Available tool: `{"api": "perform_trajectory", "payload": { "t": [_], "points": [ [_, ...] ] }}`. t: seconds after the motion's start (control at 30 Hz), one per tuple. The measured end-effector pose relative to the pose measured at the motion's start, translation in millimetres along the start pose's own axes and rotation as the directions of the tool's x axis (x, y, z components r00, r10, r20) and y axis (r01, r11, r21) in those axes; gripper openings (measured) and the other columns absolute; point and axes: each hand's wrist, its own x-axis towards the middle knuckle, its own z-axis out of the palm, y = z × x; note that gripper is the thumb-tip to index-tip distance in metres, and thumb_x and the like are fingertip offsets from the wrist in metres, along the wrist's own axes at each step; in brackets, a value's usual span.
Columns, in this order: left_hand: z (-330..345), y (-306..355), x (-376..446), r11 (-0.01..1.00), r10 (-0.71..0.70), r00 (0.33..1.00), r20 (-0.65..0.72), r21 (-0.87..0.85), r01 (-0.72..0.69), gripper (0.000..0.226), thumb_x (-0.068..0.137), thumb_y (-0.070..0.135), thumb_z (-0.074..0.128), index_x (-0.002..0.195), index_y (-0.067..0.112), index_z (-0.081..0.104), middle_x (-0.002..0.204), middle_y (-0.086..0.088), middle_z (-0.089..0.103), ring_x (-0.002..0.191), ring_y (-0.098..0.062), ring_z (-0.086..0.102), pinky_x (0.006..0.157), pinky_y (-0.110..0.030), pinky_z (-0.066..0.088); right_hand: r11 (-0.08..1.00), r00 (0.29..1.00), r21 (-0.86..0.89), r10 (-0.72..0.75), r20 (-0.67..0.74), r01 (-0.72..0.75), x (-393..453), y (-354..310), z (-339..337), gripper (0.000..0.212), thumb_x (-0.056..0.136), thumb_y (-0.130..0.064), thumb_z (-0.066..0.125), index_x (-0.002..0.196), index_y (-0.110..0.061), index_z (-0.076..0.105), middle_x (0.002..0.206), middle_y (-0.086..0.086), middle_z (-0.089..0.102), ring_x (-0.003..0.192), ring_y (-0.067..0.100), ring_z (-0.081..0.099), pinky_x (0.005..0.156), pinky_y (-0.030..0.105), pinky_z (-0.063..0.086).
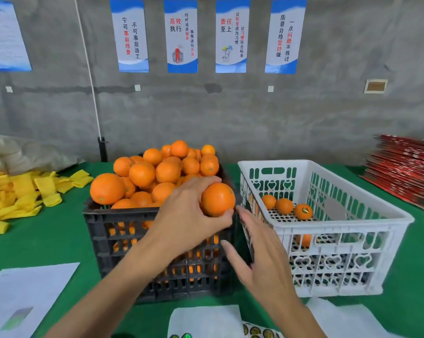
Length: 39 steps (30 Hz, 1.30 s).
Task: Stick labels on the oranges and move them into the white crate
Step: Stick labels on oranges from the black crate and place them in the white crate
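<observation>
Left hand (189, 211): fingers curled round one orange (217, 200), above the black crate's (123, 230) right corner.
Right hand (257, 250): fingers straight, holding nothing, just below the orange.
White crate (328, 225): right of the grip; right hand nearer.

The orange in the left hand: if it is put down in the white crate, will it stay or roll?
The orange is round and smooth, so it probably rolls a little. The white crate has high walls, so it likely stays inside. The left hand covers only part of it, so it might slip.

Grey concrete wall (230, 113) — blue-white posters (181, 36) — above green-covered table (47, 240).
</observation>
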Motion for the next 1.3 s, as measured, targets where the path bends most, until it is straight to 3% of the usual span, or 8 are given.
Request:
{"api": "perform_trajectory", "payload": {
  "t": [0.3,0.43,0.53,0.67,0.77,0.93,1.1,1.3],
  "points": [
    [41.6,-65.2,-146.9,0.777,-0.326,0.873,0.364,-0.423,0.466,0.055,0.085,0.045,0.084,0.134,0.044,0.058,0.12,0.017,0.067,0.104,-0.013,0.071,0.081,-0.029,0.06,0.982,0.923,-0.056,-0.147,0.355,0.178,-76.3,-19.0,35.3,0.075,0.09,-0.045,0.073,0.146,-0.001,0.051,0.128,0.007,0.069,0.111,0.022,0.066,0.091,0.036,0.057],
    [64.1,-90.9,-182.9,0.597,-0.512,0.786,0.348,-0.514,0.616,0.049,0.085,0.039,0.082,0.13,0.032,0.062,0.106,0.002,0.073,0.074,-0.016,0.073,0.068,-0.027,0.059,0.992,0.695,-0.014,0.1,0.712,-0.127,-96.0,-24.4,58.1,0.089,0.097,-0.067,0.051,0.165,-0.031,0.005,0.148,-0.013,0.051,0.121,0.011,0.06,0.099,0.029,0.048],
    [74.7,-100.7,-198.6,0.459,-0.661,0.7,0.27,-0.593,0.662,0.056,0.081,0.046,0.077,0.131,0.027,0.061,0.098,-0.005,0.075,0.072,-0.015,0.072,0.068,-0.024,0.058,0.965,0.559,0.018,0.136,0.818,-0.262,-113.7,-22.2,68.7,0.09,0.091,-0.082,0.04,0.158,-0.049,-0.011,0.116,-0.028,0.051,0.097,-0.005,0.053,0.078,0.022,0.042],
    [82.9,-104.8,-204.2,0.365,-0.741,0.638,0.209,-0.672,0.644,0.04,0.091,0.04,0.07,0.127,0.025,0.059,0.09,-0.007,0.076,0.075,-0.026,0.074,0.071,-0.026,0.06,0.999,0.511,0.036,-0.035,0.859,0.007,-125.1,-13.0,67.8,0.074,0.094,-0.08,0.033,0.157,-0.043,0.03,0.152,-0.026,0.038,0.132,-0.002,0.032,0.111,0.028,0.031],
    [85.9,-105.4,-205.6,0.298,-0.76,0.612,0.219,-0.719,0.628,0.038,0.094,0.037,0.068,0.128,0.026,0.056,0.092,-0.018,0.076,0.085,-0.032,0.078,0.073,-0.026,0.061,0.999,0.504,-0.006,0.029,0.863,-0.046,-123.4,-9.5,70.4,0.071,0.092,-0.082,0.032,0.149,-0.041,0.048,0.16,-0.027,0.03,0.139,-0.003,0.023,0.113,0.024,0.021],
    [92.0,-105.9,-211.3,0.323,-0.731,0.644,0.226,-0.717,0.617,0.043,0.095,0.043,0.066,0.133,0.029,0.052,0.104,-0.022,0.072,0.094,-0.034,0.076,0.082,-0.035,0.063,0.997,0.548,-0.054,0.078,0.833,-0.061,-120.9,-7.0,70.5,0.065,0.093,-0.076,0.03,0.134,-0.039,0.064,0.147,-0.027,0.046,0.13,-0.003,0.033,0.103,0.02,0.024],
    [94.4,-107.2,-214.2,0.474,-0.681,0.702,0.209,-0.605,0.64,0.047,0.093,0.059,0.061,0.134,0.043,0.047,0.11,0.01,0.07,0.099,-0.012,0.074,0.086,-0.027,0.058,0.962,0.592,0.021,0.149,0.792,-0.271,-122.2,-4.4,72.0,0.036,0.101,-0.054,0.055,0.125,-0.035,0.073,0.135,-0.03,0.057,0.123,-0.007,0.04,0.108,0.028,0.036],
    [92.4,-104.1,-215.1,0.546,-0.641,0.73,0.236,-0.528,0.65,0.061,0.092,0.071,0.057,0.143,0.042,0.038,0.121,0.004,0.065,0.104,-0.01,0.071,0.083,-0.011,0.053,0.688,0.476,0.162,0.295,0.828,-0.707,-116.4,-2.2,70.1,0.012,0.096,-0.032,0.072,0.099,-0.038,0.082,0.118,-0.029,0.066,0.121,-0.002,0.052,0.1,0.031,0.053]
  ]
}}
